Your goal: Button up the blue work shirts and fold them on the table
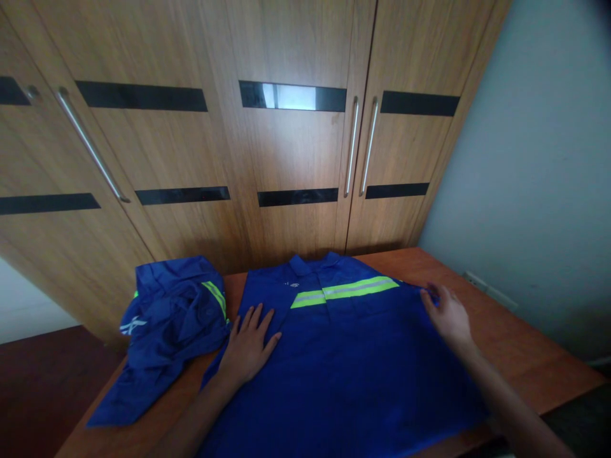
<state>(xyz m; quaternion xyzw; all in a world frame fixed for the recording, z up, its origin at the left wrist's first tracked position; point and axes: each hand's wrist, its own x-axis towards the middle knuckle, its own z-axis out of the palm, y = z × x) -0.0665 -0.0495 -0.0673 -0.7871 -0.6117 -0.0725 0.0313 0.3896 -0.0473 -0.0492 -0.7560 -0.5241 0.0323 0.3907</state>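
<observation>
Two hands [351, 327] flat, two blue shirts [353, 356]

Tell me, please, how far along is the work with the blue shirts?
Done: one blue shirt lies spread flat on the table. In hand: the left hand presses it flat, the right hand touches its edge. Left: no fold shows yet, and the second garment lies crumpled.

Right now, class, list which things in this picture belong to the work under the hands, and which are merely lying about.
In hand: spread blue shirt; left hand flat on it; right hand at its right edge.
Lying about: crumpled blue garment beside it; wooden table; wardrobe behind.
</observation>
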